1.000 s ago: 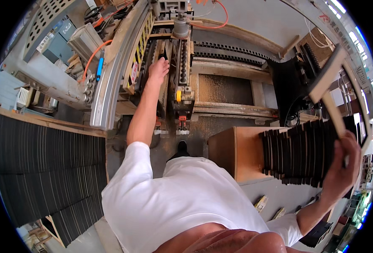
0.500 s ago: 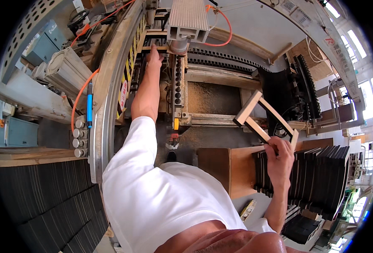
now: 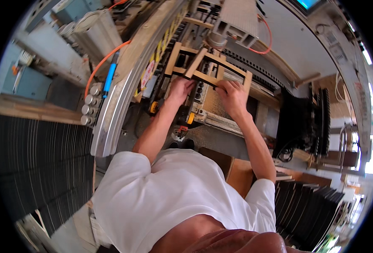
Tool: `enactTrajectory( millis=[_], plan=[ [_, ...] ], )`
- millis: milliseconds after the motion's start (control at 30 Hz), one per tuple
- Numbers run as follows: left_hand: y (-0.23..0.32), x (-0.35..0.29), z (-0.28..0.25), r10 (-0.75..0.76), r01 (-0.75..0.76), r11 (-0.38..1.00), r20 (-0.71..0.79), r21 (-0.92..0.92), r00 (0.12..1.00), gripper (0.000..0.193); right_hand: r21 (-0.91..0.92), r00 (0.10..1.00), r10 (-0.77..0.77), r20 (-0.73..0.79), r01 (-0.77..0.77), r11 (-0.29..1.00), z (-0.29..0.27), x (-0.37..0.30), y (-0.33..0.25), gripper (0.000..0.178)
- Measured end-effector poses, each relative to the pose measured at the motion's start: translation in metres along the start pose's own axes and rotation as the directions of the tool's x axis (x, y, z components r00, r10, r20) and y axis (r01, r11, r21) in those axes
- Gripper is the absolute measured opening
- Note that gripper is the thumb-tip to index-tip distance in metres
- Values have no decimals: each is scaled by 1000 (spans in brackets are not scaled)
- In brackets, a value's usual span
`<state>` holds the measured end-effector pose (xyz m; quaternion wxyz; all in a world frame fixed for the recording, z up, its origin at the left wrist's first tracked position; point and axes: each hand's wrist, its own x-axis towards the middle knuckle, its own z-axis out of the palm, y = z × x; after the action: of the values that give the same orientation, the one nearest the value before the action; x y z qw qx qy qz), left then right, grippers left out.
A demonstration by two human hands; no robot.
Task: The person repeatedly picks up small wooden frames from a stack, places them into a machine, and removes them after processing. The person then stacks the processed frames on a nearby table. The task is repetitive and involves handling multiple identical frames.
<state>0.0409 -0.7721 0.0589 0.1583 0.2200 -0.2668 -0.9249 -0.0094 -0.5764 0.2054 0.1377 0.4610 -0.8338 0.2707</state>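
Observation:
Over the machine bed, a rectangular wooden frame [image 3: 196, 63] with pale end slats and black side rails is held tilted. My right hand [image 3: 233, 96] is closed with its fingers pinched on the near black rail, toward the right end. At the near left corner my left hand [image 3: 180, 90] is closed on the frame, its fingertips partly hidden under it. A second frame [image 3: 173, 60] of the same kind lies on the machine, overlapped by the held one. Close behind both is the machine's ribbed metal head [image 3: 237, 21].
A metal-edged beam [image 3: 123, 80] with a blue pen-shaped tool [image 3: 109, 80] runs along the left. Stacks of black panels stand at the left [image 3: 47, 156] and lower right [image 3: 308, 202]. A black cover [image 3: 298, 122] and chain tracks are on the right. Sawdust lies below.
My right hand has brought its frame from the right to above the machine. My left hand has drawn back from the machine toward me and now grips the frame's left corner.

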Motion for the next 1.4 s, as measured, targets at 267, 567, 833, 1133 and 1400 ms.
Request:
enactTrajectory(
  millis=[267, 567, 833, 1133, 1400],
  plan=[
    [-7, -25, -17, 32, -21, 997, 152, -74, 988, 30, 125, 966, -252, 61, 243, 962, 78, 32, 15, 21],
    [-19, -68, -9, 263, -248, 961, -134, 122, 955, 33, 167, 974, -220, 55, 208, 964, 110, 65, 40, 20],
    [-20, -206, -22, 324, -283, 933, -170, 223, 931, 33, 90, 963, -243, 119, 233, 968, 148, 103, 49, 20],
    [-18, -276, -48, 222, -161, 953, -231, 256, 947, 31, -254, 945, -251, 210, 301, 919, 158, 129, 35, 22],
    [8, -318, -106, 185, -119, 956, -239, 268, 953, 32, -528, 919, -100, 381, 305, 793, 164, 168, 30, 27]
  ],
)
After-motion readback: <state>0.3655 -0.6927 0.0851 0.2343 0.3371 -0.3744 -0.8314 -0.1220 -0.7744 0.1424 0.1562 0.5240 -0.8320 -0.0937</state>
